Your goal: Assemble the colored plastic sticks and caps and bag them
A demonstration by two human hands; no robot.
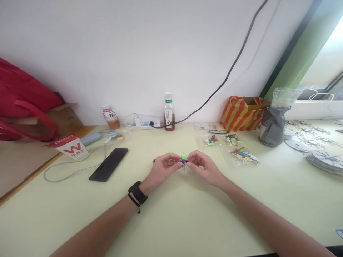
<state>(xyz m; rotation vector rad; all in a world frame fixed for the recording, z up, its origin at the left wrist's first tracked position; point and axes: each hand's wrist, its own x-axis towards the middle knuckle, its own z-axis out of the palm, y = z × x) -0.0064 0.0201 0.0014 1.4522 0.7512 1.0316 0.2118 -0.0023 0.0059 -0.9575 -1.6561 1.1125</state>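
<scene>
Both my hands meet over the middle of the pale green table (171, 217). Between their fingertips is a small toy of coloured plastic parts (183, 161), with green, blue, red and yellow pieces and a thin pale rod running up and down. My left hand (165, 167) pinches its left side with thumb and fingers, a black watch on that wrist. From the other side, my right hand (205, 167) grips it the same way. Something dark and yellow-green lies partly hidden behind my left hand; I cannot make out what it is.
Clear bags of coloured plastic parts (243, 155) lie to the right, near a striped bag (241, 113) and grey discs (325, 160). Bottles (168, 112) and a power strip (147, 122) stand by the wall. Left are a black phone (108, 165), a cable and a red-white box (71, 147).
</scene>
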